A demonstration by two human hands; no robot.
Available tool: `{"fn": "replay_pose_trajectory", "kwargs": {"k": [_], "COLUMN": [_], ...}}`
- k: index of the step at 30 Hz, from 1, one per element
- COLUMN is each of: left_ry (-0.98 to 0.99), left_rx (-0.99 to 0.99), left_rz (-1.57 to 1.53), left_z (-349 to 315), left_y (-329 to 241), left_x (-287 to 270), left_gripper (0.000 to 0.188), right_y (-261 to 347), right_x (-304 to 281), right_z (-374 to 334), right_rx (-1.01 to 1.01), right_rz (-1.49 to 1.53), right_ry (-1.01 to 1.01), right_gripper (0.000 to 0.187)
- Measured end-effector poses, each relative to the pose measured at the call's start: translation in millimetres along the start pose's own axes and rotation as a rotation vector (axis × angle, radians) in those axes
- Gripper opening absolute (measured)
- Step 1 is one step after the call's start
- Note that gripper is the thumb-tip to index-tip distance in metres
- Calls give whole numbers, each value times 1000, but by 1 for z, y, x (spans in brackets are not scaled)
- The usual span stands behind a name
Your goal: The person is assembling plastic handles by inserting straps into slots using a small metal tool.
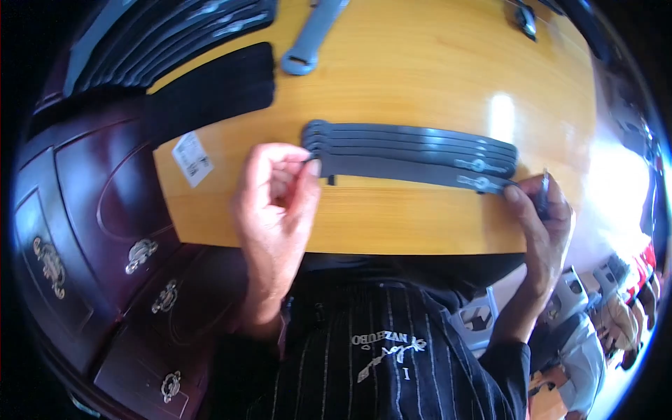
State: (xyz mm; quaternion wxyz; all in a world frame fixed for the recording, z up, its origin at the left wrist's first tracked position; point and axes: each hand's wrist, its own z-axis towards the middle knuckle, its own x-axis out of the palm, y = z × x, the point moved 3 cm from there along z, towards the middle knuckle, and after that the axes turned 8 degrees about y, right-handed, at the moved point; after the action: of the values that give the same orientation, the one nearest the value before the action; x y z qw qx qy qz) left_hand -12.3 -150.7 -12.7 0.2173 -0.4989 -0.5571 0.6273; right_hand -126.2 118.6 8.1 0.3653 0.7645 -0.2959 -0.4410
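A row of dark grey flat straps (420, 136) with rounded ends lies overlapping across the wooden table, pale printed marks near their right ends. My left hand (269, 199) pinches the left end of the nearest strap (406, 171) between thumb and fingers. At that strap's other end my right hand (549, 213) grips the tip between thumb and forefinger. A slim dark pen-like tool (544, 192) is also tucked in the right hand's fingers; its exact kind is unclear. Beneath the strap's left end a small dark tab (332, 180) pokes out.
Farther off lies a single grey strap (308, 45). More dark straps (175, 45) are stacked at the far left, behind a black cloth-like piece (217, 87). A white printed label (192, 159) rests by the left table edge. Dark wooden drawers (133, 210) stand left; grey stools (567, 294) are right.
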Motion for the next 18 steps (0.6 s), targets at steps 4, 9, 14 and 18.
{"fn": "replay_pose_trajectory", "kwargs": {"k": [4, 9, 14, 18], "left_ry": [-12, -9, 1, 4], "left_rx": [-30, -37, -32, -43], "left_rz": [48, 53, 70, 74], "left_z": [-1, 2, -1, 2], "left_y": [-6, -7, -8, -7], "left_x": [-4, -1, -3, -2], "left_gripper": [15, 15, 15, 15], "right_y": [7, 4, 4, 3], "right_x": [3, 3, 5, 6], "right_z": [3, 5, 6, 8], "right_rx": [11, 11, -11, -11], "right_rz": [-36, -73, -42, -44], "right_ry": [5, -9, -13, -19], "right_gripper": [19, 23, 27, 26]}}
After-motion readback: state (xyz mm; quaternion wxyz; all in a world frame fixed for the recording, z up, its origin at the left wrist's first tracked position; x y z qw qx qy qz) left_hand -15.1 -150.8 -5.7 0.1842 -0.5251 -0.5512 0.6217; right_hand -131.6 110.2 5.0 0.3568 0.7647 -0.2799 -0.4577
